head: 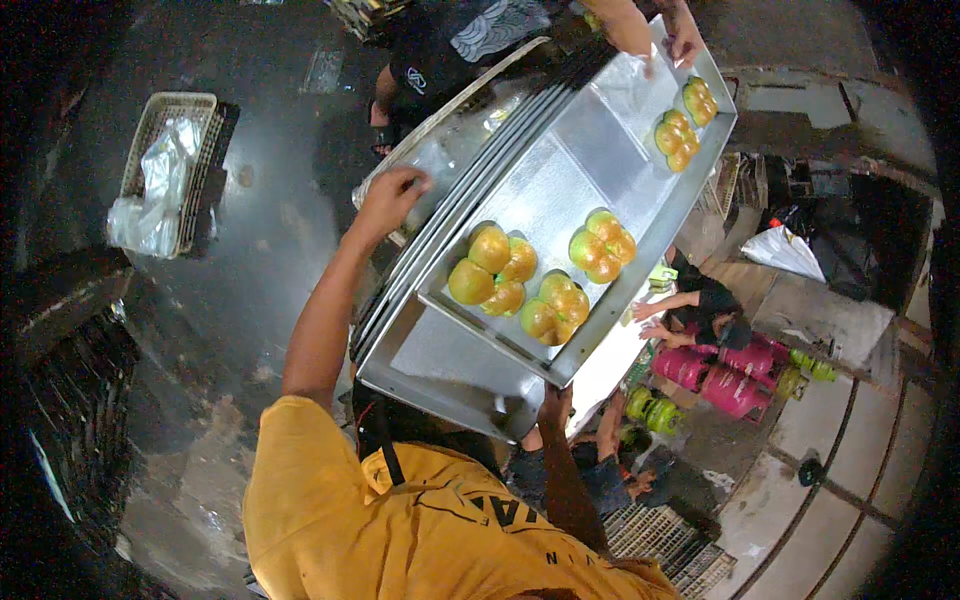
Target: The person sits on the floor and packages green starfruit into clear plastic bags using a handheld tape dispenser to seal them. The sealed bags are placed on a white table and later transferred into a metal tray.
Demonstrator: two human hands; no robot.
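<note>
A shallow metal baking tray (510,191) lies before me on a stack of similar trays (450,352). Three clusters of glossy green-and-brown buns (491,270) sit at its near end; two more clusters (676,140) are at the far end. My right hand (555,403) grips the tray's near corner from below, its fingers largely hidden. Left of the stack, my left hand (393,198) hovers over a crate (457,112) with clear plastic inside. Its fingers are loosely bent and no object shows in them.
Another person's hands (660,41) reach over the tray's far end. A plastic basket (169,172) with clear bags stands on the floor at left. To the right, a person in black (705,307) works at a bright table (607,360), near pink gas cylinders (731,382) and green ones (652,409).
</note>
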